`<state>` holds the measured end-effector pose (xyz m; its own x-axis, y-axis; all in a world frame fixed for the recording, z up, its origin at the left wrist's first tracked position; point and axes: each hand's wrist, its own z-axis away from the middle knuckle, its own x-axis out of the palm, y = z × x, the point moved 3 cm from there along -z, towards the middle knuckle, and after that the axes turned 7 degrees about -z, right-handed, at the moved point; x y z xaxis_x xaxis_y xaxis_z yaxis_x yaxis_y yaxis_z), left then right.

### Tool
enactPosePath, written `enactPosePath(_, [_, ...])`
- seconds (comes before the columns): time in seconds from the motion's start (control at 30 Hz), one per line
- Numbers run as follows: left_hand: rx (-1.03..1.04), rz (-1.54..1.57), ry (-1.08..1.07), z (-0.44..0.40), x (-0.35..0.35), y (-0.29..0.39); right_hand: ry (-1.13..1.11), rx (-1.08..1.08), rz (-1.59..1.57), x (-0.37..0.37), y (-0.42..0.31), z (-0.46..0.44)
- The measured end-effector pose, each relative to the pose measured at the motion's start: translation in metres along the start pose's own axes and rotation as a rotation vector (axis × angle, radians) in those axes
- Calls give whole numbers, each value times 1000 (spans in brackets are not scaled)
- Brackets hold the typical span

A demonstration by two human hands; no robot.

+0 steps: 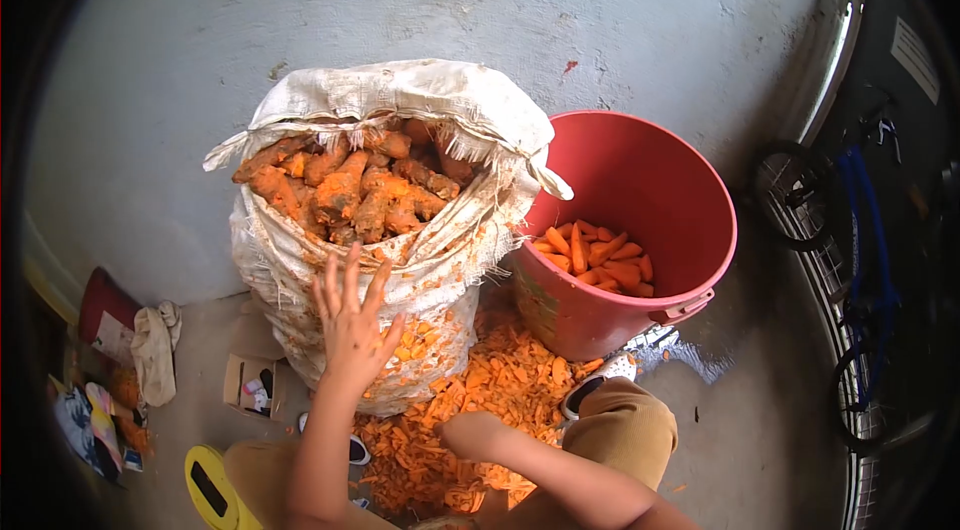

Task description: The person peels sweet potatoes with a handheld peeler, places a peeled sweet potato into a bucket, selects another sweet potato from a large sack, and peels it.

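Note:
My left hand (355, 325) is open, fingers spread, against or just in front of a white woven sack (300, 280). Dirty, unpeeled carrots (350, 185) fill the sack up to its rolled-back mouth. Over a heap of orange peelings (510, 375) on the floor, my right hand (478, 435) is closed, with its back toward me. Its fingers are turned away, so whatever they hold is hidden. Right of the sack stands a red bucket (650, 180) with several peeled carrots (600, 255) at its bottom.
A small cardboard box (253, 385) lies left of the sack, and a yellow object (215, 490) is beside my leg. A dark red container (108, 315) and a pale cloth (155, 355) are further left. At right are a wet patch (700, 355) and a blue bicycle (870, 260).

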<state>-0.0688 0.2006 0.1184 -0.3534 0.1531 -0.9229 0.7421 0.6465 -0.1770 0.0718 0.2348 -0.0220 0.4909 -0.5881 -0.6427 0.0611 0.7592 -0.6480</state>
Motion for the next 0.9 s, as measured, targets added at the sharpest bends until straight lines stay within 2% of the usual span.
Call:
enactPosePath(0.07, [20, -89, -66, -16, 11, 4, -9, 6, -11, -7, -4, 3])
enactPosePath(0.17, [80, -44, -29, -32, 19, 16, -54, 21, 48, 7, 9, -10])
enactPosePath(0.23, [120, -46, 34, -36, 26, 22, -31, 21, -4, -9, -1, 1])
enactPosePath(0.33, [77, 74, 10, -41, 27, 28, -3, 35, -43, -16, -3, 6])
enactPosePath(0.37, [80, 96, 74, -42, 26, 29, 3, 43, -52, -14, -2, 6])
enactPosePath(0.5, [59, 96, 115, -59, 21, 34, 54, 29, -25, -6, 3, 3])
enactPosePath(0.63, [78, 57, 87, -80, 31, 48, 46, 26, -22, -3, 5, 0])
enactPosePath(0.73, [29, 36, -62, -84, 30, 57, 30, 20, 1, -3, 6, -2])
enactPosePath(0.9, [53, 29, 8, -88, 34, 59, 73, 10, -19, -12, 1, 7])
